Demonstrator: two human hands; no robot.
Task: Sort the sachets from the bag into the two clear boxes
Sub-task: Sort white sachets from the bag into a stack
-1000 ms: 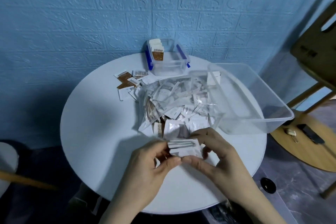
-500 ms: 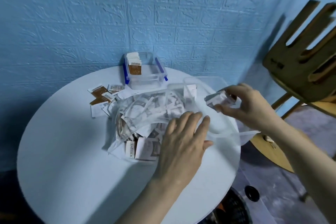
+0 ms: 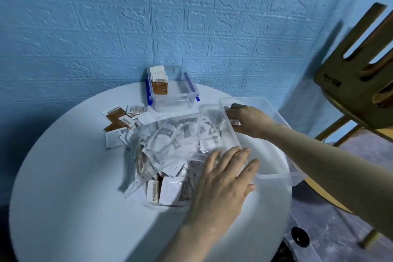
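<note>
- A round white table (image 3: 63, 176) fills the lower left and centre of the frame.
- Loose brown-and-white sachets (image 3: 119, 121) lie scattered left of centre on the table.
- The clear plastic bag (image 3: 170, 151), stuffed with sachets, lies at centre.
- A small clear box with blue clips (image 3: 172, 89), upper centre, holds upright sachets.
- The left hand (image 3: 225, 181) lies flat, fingers spread, on the bag's right end and the big box's near corner.
- The right hand (image 3: 248, 121) reaches inside the large clear box (image 3: 276, 174), right of centre, fingers pinching a white sachet (image 3: 235, 122).
- A wooden chair (image 3: 357, 70) stands at the right edge.
</note>
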